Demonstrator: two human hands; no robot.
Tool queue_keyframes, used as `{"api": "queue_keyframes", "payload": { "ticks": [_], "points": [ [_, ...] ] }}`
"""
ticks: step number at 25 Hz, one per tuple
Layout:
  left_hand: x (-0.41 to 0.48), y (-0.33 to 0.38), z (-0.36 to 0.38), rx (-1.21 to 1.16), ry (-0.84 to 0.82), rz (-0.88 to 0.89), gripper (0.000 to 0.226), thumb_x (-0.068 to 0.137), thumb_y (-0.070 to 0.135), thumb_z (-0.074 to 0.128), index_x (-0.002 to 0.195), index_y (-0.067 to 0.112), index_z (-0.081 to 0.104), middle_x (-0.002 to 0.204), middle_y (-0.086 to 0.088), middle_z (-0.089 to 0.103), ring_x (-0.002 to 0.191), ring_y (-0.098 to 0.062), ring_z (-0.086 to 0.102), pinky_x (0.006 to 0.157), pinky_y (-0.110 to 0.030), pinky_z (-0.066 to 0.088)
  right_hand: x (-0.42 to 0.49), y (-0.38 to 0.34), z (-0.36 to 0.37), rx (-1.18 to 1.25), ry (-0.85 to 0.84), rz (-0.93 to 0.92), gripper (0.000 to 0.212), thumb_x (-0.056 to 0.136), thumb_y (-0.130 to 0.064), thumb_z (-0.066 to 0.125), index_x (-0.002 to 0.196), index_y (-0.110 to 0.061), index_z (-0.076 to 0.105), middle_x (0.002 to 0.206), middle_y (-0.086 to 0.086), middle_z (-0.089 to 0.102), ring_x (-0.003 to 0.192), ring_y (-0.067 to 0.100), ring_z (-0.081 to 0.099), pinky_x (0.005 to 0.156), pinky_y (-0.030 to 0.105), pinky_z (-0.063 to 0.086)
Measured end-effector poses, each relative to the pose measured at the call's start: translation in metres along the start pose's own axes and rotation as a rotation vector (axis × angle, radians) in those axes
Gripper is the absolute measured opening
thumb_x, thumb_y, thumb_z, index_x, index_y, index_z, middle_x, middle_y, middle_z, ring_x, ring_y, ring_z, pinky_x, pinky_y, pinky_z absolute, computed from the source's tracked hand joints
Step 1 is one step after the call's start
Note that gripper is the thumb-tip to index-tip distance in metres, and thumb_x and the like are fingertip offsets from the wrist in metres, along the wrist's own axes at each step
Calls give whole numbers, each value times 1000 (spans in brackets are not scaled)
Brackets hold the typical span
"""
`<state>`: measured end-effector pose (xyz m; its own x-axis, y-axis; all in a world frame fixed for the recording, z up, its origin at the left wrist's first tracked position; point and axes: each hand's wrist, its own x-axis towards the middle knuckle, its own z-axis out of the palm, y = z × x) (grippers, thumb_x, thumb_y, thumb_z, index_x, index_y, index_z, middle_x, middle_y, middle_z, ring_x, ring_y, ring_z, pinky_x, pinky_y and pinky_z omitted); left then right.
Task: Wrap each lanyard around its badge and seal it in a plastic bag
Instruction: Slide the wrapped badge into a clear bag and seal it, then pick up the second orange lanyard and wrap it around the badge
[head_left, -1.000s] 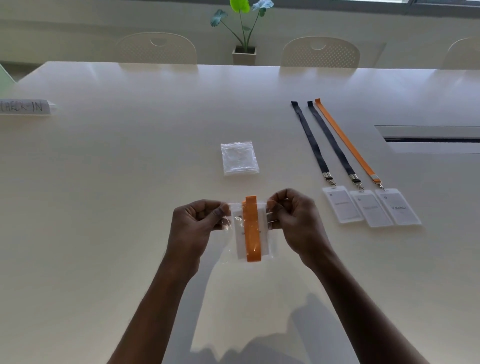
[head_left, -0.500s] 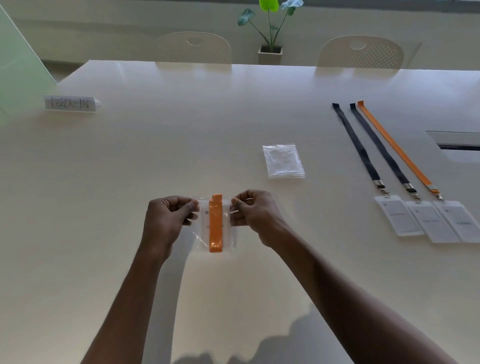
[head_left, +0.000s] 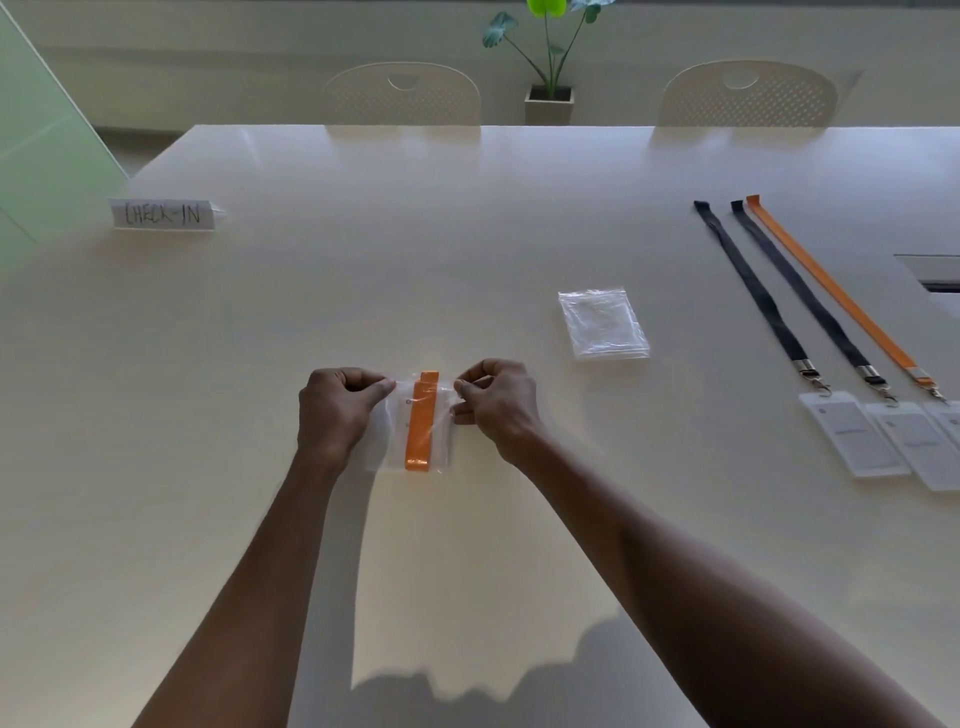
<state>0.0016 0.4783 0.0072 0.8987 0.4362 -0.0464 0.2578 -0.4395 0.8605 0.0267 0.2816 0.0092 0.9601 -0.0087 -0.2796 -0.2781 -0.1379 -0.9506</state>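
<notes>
Leftward over the past second went both hands and the bagged badge, away from the stack of empty bags (head_left: 605, 323), which now lies off to the right and a little farther back. My left hand (head_left: 337, 410) pinches the top left corner of the clear plastic bag (head_left: 387, 447) between thumb and curled fingers, and my right hand (head_left: 501, 402) pinches the top right corner the same way, with the bag's mouth stretched between them. Whether the bag touches the table (head_left: 363, 286) I cannot tell. Inside, the white badge (head_left: 401, 418) shows with the orange lanyard (head_left: 422, 421) wound round its middle as an upright band. At far right, two dark lanyards (head_left: 753, 286) and a loose orange lanyard (head_left: 841, 296) lie straight, side by side — each clipped to one of the spare badges (head_left: 852, 434) at its near end. A "CHECK-IN" sign (head_left: 162, 214) stands far left.
</notes>
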Motion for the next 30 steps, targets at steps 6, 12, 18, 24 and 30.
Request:
{"api": "queue_keyframes", "payload": {
  "ticks": [6,12,18,24,30],
  "points": [
    [-3,0,-1,27,9,-4,19,88,30,84,98,14,84,93,-1,80,87,-20,76,86,-40,64,-3,14,5,-102,131,-124,11,97,-15,73,97,-4,74,82,13,77,57,19,74,64,40,67],
    [-28,18,5,114,99,51,22,95,22,75,110,6,80,107,-14,80,97,-30,74,92,-39,59,-27,21,-11,-211,186,-252,11,99,-18,68,94,-10,74,81,8,77,69,22,76,72,43,64],
    [-75,61,51,289,200,250,29,94,13,71,119,2,75,121,-24,74,114,-43,67,105,-49,51,-54,21,-59,-413,187,-399,13,97,-25,66,96,-17,76,100,4,74,88,26,71,79,36,56],
    [-134,114,147,333,100,430,30,96,11,70,124,2,73,125,-24,72,118,-42,65,107,-50,50,-62,37,-167,-521,278,-445,14,99,-24,65,98,-14,76,102,5,72,94,26,68,81,38,55],
    [-194,158,259,316,-124,453,37,95,11,69,132,4,68,132,-20,69,126,-39,60,112,-50,45,-72,62,-303,-740,430,-504,10,97,-22,68,101,-16,74,105,5,70,98,25,64,85,37,53]
  ]
}}
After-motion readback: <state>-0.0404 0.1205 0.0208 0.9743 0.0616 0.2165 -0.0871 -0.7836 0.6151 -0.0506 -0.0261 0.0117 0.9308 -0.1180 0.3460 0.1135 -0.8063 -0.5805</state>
